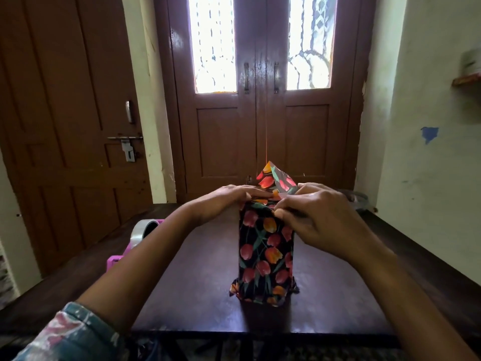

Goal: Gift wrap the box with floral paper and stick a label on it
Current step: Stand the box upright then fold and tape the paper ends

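A tall box (pixel 264 256) wrapped in black paper with red and orange tulips stands upright on the dark table (pixel 197 282). A pointed flap of the floral paper (pixel 273 178) sticks up behind its top end. My left hand (pixel 226 200) lies flat on the top, pressing the folded paper down. My right hand (pixel 322 217) pinches the paper at the top right edge with thumb and fingers. The paper at the bottom end is crumpled outward. No label is in view.
A tape dispenser with a pink base and clear tape roll (pixel 138 238) sits on the table's left side, behind my left forearm. A dark object (pixel 360 201) lies at the far right of the table. Brown doors stand close behind the table.
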The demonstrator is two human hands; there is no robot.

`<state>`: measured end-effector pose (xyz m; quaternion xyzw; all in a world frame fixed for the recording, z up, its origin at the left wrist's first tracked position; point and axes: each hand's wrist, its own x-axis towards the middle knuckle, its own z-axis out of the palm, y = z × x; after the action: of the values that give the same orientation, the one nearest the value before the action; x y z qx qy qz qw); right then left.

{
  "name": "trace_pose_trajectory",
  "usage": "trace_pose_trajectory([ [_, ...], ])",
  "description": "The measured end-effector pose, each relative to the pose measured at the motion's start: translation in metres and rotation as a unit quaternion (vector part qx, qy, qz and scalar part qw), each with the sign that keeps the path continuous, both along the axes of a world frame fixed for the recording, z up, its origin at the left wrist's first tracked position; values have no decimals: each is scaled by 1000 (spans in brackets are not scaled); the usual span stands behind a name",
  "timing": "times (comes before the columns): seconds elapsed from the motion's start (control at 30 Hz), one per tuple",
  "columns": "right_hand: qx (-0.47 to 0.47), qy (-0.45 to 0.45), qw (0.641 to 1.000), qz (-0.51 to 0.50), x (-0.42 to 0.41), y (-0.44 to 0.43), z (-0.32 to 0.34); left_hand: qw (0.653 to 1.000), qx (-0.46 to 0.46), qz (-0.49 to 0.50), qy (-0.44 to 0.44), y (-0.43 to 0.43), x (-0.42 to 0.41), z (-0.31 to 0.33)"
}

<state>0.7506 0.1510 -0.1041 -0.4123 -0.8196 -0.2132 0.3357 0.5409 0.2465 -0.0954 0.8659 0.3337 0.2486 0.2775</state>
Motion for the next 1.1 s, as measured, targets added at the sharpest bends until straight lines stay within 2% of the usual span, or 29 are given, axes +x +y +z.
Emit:
trace_pose_trajectory([
  [0.13,-3,18,1000,0,0,4,-1,997,-31,52,-46,-5,19,14],
  [0.23,3,36,999,-3,2,3,-6,996,19,86,-14,1,29,18],
  [0.37,47,133,990,-5,-1,3,0,996,3,84,-14,5,29,18],
  [0.43,67,134,989,-2,-6,6,12,996,1,86,-26,4,27,17],
  [0.57,-100,113,985,85,-19,17,48,995,17,101,-21,2,26,15],
  [0.7,-273,20,962,-6,-10,32,63,997,-2,76,-11,0,23,18],
  [0.83,-348,36,936,-44,6,30,49,999,-24,44,7,-1,23,21],
  [0.97,-271,45,962,-5,8,27,25,999,-25,37,20,0,21,23],
  [1.1,-128,146,975,112,3,26,36,999,-27,36,5,2,19,17],
])
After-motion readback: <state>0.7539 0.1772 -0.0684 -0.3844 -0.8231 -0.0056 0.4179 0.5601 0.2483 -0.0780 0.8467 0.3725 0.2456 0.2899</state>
